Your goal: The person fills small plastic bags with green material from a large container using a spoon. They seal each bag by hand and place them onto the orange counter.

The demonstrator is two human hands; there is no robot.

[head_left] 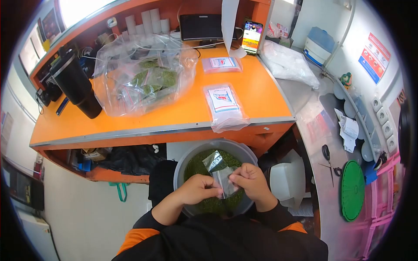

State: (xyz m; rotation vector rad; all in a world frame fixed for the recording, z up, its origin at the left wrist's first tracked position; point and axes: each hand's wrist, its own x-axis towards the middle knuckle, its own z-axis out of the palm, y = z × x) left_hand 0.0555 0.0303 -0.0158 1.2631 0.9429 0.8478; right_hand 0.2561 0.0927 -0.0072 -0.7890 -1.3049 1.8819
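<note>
Over the bowl [183, 163], left hand [198, 189] and right hand [252, 179] pinch a clear bag [221, 170].

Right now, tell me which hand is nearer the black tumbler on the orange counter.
Left. The left hand is over the grey bowl, on the same side as the black tumbler. The right hand pinches the small clear bag from the far side.

Orange counter [174, 113]; grey bowl [180, 167], green contents [198, 167]; black tumbler [78, 85].

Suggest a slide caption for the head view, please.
Both hands hold a small clear bag over a bowl of green flakes.
</note>
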